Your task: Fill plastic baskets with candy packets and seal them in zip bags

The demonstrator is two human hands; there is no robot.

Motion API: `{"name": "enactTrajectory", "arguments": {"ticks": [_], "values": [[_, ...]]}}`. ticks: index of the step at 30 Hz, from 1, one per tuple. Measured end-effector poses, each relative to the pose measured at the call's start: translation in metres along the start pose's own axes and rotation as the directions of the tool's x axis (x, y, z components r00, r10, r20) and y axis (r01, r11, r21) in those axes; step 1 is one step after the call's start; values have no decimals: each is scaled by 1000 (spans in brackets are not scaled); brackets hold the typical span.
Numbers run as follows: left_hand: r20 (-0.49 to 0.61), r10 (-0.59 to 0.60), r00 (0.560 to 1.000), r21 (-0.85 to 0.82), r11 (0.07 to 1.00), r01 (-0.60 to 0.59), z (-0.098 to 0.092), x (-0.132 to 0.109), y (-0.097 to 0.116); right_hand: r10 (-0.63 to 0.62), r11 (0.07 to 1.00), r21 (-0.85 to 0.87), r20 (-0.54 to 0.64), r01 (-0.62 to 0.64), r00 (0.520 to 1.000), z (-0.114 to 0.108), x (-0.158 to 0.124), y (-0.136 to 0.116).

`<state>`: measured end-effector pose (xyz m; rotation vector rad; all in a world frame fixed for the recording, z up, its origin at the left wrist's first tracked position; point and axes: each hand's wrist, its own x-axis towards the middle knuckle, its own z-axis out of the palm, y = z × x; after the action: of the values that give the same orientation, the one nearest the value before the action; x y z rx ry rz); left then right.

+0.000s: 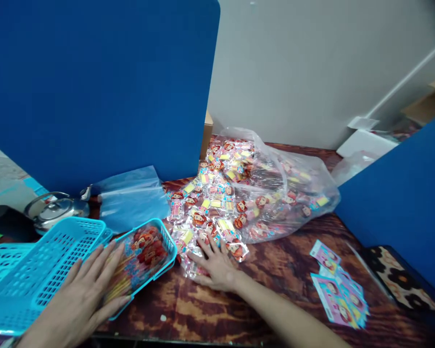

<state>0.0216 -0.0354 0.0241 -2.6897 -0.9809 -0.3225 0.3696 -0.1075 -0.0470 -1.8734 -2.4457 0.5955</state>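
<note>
My left hand lies spread at the left, over the edge of a blue basket, its fingertips beside a clear bag of figures on sticks inside that basket. Further right, my right hand rests with fingers apart on the near edge of a pile of small shiny packets printed with a red-haired figure. Many of these packets spill from a large clear plastic bag lying on its side. Whether either palm touches anything more is hidden.
Blue baskets stand at the left, with a metal kettle behind them. Clear zip bags lie near a blue partition. Printed cards and a flower-patterned item lie at the right on the wooden table.
</note>
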Motion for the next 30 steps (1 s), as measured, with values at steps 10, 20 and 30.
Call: {"name": "enactTrajectory", "arguments": {"ticks": [10, 20, 30], "values": [[-54, 323, 945, -399, 860, -317, 6, 35, 149, -111, 986, -144, -174, 87, 978, -45, 9, 30], [176, 384, 906, -524, 816, -244, 82, 63, 211, 98, 984, -141, -91, -110, 991, -59, 18, 20], [163, 376, 912, -490, 833, -256, 83, 50, 210, -177, 928, -325, 47, 183, 983, -52, -35, 22]]}}
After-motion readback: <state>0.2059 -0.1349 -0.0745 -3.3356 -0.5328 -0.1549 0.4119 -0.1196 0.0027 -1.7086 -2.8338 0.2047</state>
